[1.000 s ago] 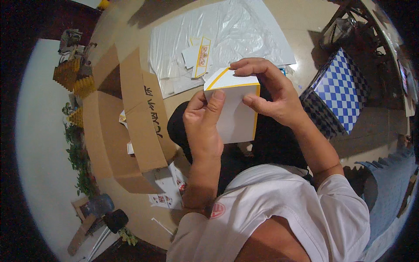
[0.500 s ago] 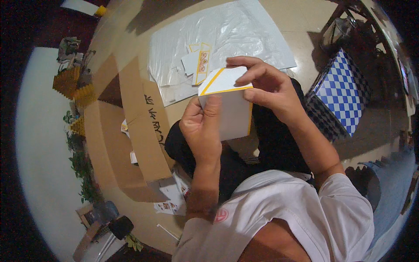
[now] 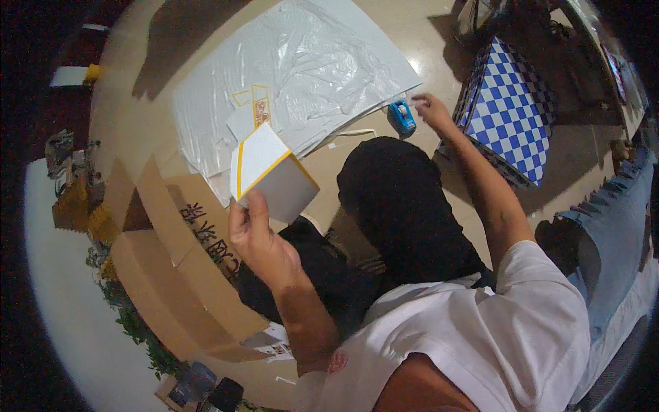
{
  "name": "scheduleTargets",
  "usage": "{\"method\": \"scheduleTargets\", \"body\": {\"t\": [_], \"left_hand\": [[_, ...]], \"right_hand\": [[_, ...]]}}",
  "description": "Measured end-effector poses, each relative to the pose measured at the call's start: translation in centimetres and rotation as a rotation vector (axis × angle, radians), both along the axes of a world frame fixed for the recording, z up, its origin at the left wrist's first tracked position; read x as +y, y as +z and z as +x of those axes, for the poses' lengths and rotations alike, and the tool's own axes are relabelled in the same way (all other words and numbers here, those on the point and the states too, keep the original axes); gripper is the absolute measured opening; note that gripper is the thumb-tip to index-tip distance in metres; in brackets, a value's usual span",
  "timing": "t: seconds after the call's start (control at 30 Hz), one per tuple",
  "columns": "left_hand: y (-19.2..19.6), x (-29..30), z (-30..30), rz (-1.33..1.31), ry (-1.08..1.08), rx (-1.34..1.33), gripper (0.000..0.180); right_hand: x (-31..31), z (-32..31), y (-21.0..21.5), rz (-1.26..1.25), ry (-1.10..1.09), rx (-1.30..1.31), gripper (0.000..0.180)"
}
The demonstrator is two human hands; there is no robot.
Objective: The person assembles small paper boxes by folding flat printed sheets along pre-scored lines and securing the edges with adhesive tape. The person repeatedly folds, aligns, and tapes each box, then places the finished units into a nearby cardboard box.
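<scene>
Left of centre in the frame, the left hand point(image 3: 264, 240) has the folded white card point(image 3: 278, 180) with yellow edging pinched near its lower-left corner, and that one-cornered hold looks chancy: too light and the card could swing or spring open at its folds, too hard and the corner could crease. Over to the upper right, the right hand point(image 3: 434, 115) hangs part-open, nothing visibly gripped, right beside the blue tape dispenser point(image 3: 401, 119), touching or not I can't tell, and a clumsy nudge could tip it.
</scene>
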State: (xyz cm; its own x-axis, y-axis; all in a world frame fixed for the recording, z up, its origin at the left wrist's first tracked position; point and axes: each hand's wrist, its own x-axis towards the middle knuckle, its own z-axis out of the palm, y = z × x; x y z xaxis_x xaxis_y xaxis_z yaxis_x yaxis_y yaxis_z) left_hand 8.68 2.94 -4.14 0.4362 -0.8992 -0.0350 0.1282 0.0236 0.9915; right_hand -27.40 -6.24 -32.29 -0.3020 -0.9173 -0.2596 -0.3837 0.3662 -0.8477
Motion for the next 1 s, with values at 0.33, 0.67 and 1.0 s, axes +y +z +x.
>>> {"method": "scheduleTargets", "body": {"t": [0.33, 0.67, 1.0], "left_hand": [[-1.8, -1.3, -0.8, 0.194, -0.048, -0.353, 0.022], [-2.8, -2.4, -1.4, 0.199, -0.089, -0.255, 0.018], [-2.8, -2.7, -2.0, 0.251, -0.045, -0.170, 0.018]], "right_hand": [[2.2, -0.9, -11.9, 0.436, -0.034, -0.300, 0.029], [1.5, -2.3, -13.7, 0.490, -0.112, -0.518, 0.022], [4.4, -0.4, -12.3, 0.423, -0.195, -0.524, 0.021]]}}
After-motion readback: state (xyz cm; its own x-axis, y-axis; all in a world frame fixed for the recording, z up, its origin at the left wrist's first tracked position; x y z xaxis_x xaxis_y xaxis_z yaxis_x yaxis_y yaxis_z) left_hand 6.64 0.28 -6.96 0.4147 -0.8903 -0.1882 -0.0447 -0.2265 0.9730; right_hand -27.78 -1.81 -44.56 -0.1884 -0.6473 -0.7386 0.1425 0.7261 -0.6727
